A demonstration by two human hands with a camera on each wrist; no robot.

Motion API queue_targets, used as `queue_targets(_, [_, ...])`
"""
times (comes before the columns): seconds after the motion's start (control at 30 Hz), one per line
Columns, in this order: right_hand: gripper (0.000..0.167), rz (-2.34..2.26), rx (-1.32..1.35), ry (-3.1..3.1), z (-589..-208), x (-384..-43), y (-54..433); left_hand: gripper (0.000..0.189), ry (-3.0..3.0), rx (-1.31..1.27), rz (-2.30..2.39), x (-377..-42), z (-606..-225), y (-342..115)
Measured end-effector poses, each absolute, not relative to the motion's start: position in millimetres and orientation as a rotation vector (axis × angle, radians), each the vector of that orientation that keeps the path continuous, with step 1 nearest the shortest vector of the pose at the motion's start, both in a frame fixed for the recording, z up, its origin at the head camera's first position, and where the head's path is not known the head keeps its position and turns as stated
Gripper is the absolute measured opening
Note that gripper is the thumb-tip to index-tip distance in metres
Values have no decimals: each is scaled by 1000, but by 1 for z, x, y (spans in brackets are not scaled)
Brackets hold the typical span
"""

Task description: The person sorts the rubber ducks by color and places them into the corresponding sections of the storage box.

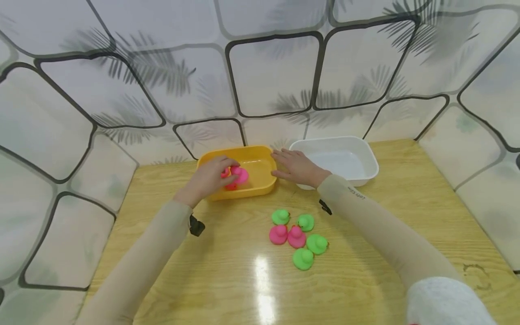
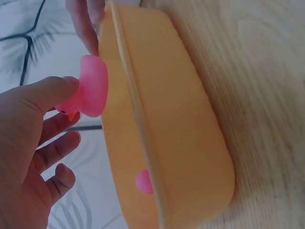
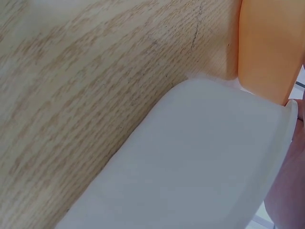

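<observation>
My left hand [image 1: 213,175] pinches a pink rubber duck [image 2: 93,86] between thumb and fingers, above the left half of a yellow tub [image 1: 260,187]. Other pink ducks [image 1: 231,186] lie inside the tub, partly hidden by that hand; the left wrist view shows one pink duck [image 2: 144,181] peeking over the rim. My right hand [image 1: 298,168] has its fingers extended at the tub's right rim, its palm over the left end of a white tub [image 1: 345,158]. Whether these fingers press the rim I cannot tell. Nothing shows in the right hand.
In front of the tubs, several green ducks [image 1: 303,259] and two pink ducks [image 1: 296,237] lie grouped on the wooden table [image 1: 219,266]. A patterned wall [image 1: 272,76] rises behind the tubs, with panels on both sides.
</observation>
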State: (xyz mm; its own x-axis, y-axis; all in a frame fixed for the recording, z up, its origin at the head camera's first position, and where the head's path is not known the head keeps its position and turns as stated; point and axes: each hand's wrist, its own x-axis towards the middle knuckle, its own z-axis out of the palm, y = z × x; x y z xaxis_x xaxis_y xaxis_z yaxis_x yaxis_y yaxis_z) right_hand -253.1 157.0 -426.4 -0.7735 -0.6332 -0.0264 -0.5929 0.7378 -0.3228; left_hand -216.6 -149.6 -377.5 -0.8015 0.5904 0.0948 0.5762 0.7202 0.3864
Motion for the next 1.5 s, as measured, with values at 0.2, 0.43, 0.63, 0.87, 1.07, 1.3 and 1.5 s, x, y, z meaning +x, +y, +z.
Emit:
queue_targets(0.2, [71,-456,-992,2791,-429,-251,155,31,2906,856,611,-240,-385,-149])
queue_targets(0.43, [71,-450,-976,2790,-429,-249,153,31,2946,718,532,-257,-389,-148])
queue_targets(0.63, [72,-493,-981,2771,-428,-245,152,32,2925,698,498,-264,-393,-146])
queue_targets(0.87, [72,-479,-974,2776,-432,-246,152,37,2895,672,470,-267,-393,-142])
queue_targets(1.07, [72,-444,-1004,2788,-431,-247,153,38,2885,671,490,-264,-393,-141])
queue_targets(1.3, [71,-425,-1009,2803,-427,-251,155,33,2862,763,681,-248,-387,-135])
queue_targets(1.5, [70,-423,-1000,2802,-425,-254,155,26,2879,997,794,-218,-387,-126])
